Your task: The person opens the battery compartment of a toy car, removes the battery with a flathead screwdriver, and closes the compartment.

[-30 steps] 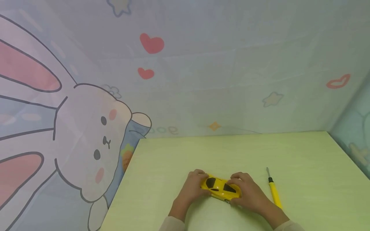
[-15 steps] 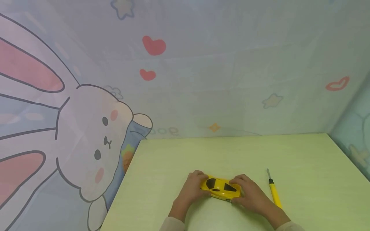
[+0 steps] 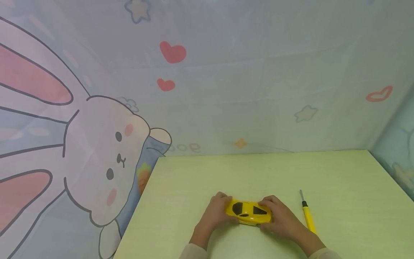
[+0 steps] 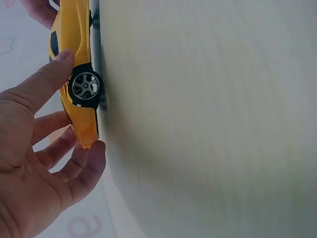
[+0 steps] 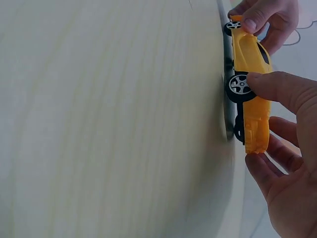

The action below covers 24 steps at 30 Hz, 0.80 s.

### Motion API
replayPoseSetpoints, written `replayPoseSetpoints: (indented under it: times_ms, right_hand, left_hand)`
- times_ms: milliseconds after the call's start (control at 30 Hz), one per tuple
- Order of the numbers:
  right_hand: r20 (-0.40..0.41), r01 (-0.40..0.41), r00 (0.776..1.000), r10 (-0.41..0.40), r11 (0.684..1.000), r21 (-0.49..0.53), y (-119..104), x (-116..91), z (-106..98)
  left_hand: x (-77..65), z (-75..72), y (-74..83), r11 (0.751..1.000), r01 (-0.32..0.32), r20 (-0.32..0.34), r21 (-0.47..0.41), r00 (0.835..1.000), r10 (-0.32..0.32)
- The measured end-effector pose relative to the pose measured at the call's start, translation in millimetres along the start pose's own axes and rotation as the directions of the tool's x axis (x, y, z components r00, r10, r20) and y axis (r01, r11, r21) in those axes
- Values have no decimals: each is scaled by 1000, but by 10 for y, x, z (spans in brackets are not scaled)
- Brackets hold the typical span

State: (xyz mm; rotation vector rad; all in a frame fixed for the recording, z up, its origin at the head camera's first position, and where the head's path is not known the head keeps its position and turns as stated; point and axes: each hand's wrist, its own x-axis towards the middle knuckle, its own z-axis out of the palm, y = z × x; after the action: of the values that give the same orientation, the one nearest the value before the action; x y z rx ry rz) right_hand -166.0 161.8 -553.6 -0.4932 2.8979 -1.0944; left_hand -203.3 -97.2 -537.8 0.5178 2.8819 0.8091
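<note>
A yellow toy car (image 3: 249,212) with dark windows lies between both hands, low over the pale green table, its length running left to right. My left hand (image 3: 216,212) grips one end, thumb on the near side and fingers round the far side and tip. The other end is held by my right hand (image 3: 280,217), its thumb beside a wheel. In the left wrist view, a black wheel (image 4: 85,86) with silver spokes shows by the left thumb (image 4: 62,57). The right wrist view shows the car's side (image 5: 250,52) and its wheels just off or at the tabletop.
A screwdriver (image 3: 308,217) with a yellow handle lies on the table (image 3: 194,176) to the right of the right hand, its metal tip pointing away. Behind the table hangs a printed cloth (image 3: 226,90) with a rabbit, hearts and stars.
Both hands keep hold of the toy car. It has turned slightly, from a slant to nearly level across the view, and its right end has shifted a little to the right.
</note>
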Motion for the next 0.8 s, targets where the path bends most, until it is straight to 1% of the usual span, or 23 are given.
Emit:
replayPoseSetpoints:
  times_ms: [200, 433, 500, 733, 800]
  right_hand:
    - [-6, 2, 1000, -1, 1000, 18, 33, 14, -27]
    - [-21, 33, 999, -33, 999, 9, 54, 21, -75]
    - [-24, 41, 999, -40, 999, 8, 65, 18, -85]
    - [-21, 56, 998, -54, 997, 62, 73, -4, -136]
    - [-21, 65, 998, -64, 995, 75, 74, -11, -147]
  left_hand:
    - [0, 6, -3, 1000, -5, 19, 5, 1000, 5]
    - [-47, 4, -22, 994, -38, 44, -105, 998, 43]
    - [-57, 1, -24, 992, -45, 52, -119, 997, 52]
    - [-75, -35, -28, 992, -60, 34, -114, 997, 64]
    - [-77, -57, -31, 992, -67, 40, -107, 997, 72]
